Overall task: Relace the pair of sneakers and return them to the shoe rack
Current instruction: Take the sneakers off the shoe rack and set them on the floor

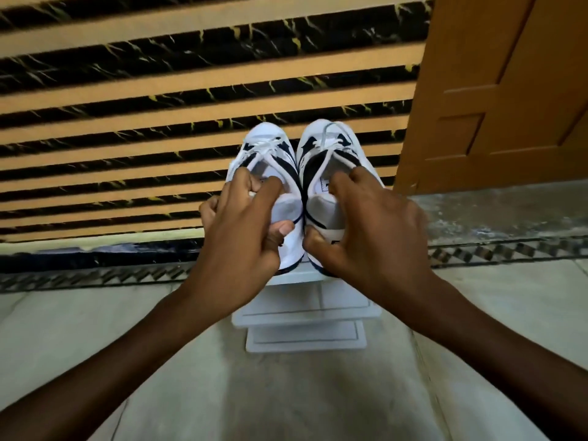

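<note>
While gripped, sneakers (305, 173) above rack (305, 316)

1. The left hand (245, 224) is covering the heel and collar of the left sneaker (270, 154); its fingertips are disappearing inside the opening.
2. The right hand (366, 230) is hiding the heel of the right sneaker (331, 148).
3. Hands and sneakers are masking the top of the white shoe rack (305, 326).
4. The picture's edge is cutting off the wooden door (496, 90).
</note>
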A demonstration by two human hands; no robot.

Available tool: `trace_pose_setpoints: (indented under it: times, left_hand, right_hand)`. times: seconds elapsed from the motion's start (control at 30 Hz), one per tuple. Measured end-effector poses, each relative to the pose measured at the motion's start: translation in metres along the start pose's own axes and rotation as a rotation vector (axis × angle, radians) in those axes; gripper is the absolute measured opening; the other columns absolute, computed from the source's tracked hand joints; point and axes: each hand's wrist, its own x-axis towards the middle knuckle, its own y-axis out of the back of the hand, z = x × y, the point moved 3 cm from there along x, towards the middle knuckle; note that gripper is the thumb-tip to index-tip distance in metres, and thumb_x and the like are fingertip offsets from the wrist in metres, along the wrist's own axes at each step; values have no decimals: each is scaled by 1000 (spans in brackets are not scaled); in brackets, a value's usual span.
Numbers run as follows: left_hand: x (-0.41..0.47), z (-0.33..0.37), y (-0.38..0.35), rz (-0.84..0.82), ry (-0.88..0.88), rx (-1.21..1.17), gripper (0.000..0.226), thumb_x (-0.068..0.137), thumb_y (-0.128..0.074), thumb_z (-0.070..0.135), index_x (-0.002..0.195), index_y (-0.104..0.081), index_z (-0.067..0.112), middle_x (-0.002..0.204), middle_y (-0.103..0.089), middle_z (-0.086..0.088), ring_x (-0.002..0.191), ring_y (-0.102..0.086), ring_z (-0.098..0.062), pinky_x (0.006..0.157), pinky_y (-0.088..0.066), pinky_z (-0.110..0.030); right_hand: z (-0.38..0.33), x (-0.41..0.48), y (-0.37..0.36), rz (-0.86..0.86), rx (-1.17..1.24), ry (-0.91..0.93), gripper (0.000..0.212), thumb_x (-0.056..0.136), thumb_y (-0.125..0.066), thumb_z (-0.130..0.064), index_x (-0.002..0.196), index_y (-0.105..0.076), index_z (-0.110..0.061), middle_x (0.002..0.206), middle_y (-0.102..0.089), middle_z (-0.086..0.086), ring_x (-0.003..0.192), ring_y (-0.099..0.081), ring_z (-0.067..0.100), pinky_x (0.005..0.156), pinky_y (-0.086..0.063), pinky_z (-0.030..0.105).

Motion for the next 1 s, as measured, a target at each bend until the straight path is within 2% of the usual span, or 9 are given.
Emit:
trace_pose_setpoints:
  times: [0.13, 0.27, 0.37, 0.47, 0.57, 0.7, 0.8, 0.9, 1.0]
  left_hand:
    - [-3, 10, -1, -2, 13, 25, 29, 87, -52, 27, 115, -45, 24, 105, -31, 2, 108, -39, -22, 90, -25, -37]
    - [-6, 16, 5, -62, 19, 49, 53, 84, -64, 37, 129, -39, 26, 125, -36, -4, 122, -38, -24, 101, -30, -45]
    - [-1, 19, 20, -130, 48, 62, 57, 81, -69, 35, 129, -41, 22, 130, -42, -7, 125, -41, -29, 100, -36, -48]
    - [-3, 18, 37, -118, 79, 54, 63, 80, -70, 35, 135, -42, 22, 139, -45, -4, 130, -41, -28, 102, -34, -47]
    - [-22, 24, 48, -18, 66, 69, 61, 78, -71, 35, 133, -46, 23, 133, -49, 0, 126, -46, -24, 101, -30, -44]
    - [-71, 43, 65, 98, -6, 73, 61, 75, -73, 31, 131, -48, 24, 133, -50, 2, 121, -48, -21, 98, -28, -40]
    - [-115, 58, 71, 141, -56, 156, 52, 72, -74, 30, 119, -52, 27, 138, -48, 2, 118, -48, -20, 92, -27, -38]
    - [-163, 75, 73, 135, -55, 166, 49, 68, -74, 25, 113, -55, 27, 116, -56, 2, 104, -54, -21, 83, -26, -33]
    - [-206, 85, 76, 120, -83, 155, 51, 63, -77, 19, 110, -58, 24, 105, -57, 1, 93, -56, -24, 74, -26, -33]
  right_hand:
    - [7, -5, 6, 26, 5, 45, 41, 71, -67, -49, 98, -57, -20, 103, -66, 5, 72, -65, 28, 58, -30, 26]
    - [8, -8, 10, -15, -12, 59, 46, 74, -65, -53, 107, -57, -21, 109, -65, 4, 86, -66, 29, 60, -37, 29]
    - [2, -4, 18, -67, 13, 43, 51, 77, -64, -51, 119, -57, -22, 119, -65, 4, 97, -66, 30, 70, -48, 33]
    - [-8, -3, 28, -87, 4, 78, 52, 79, -65, -51, 120, -58, -20, 120, -66, 4, 96, -67, 30, 68, -47, 32]
    - [-19, -15, 42, -49, -3, 125, 44, 79, -65, -50, 110, -60, -18, 109, -67, 3, 88, -66, 32, 61, -37, 28]
    - [-37, -56, 67, 26, -78, 193, 45, 80, -58, -56, 108, -58, -21, 106, -65, -4, 80, -65, 24, 57, -46, 30]
    - [-50, -98, 82, 63, -47, 233, 39, 80, -60, -53, 102, -60, -21, 100, -65, -3, 73, -62, 22, 54, -48, 33]
    - [-57, -142, 92, 83, -42, 241, 34, 80, -66, -48, 96, -63, -18, 93, -65, 0, 71, -62, 25, 51, -47, 35]
    - [-65, -186, 100, 149, -53, 233, 30, 78, -72, -44, 81, -61, -16, 81, -63, 2, 64, -59, 26, 46, -41, 32]
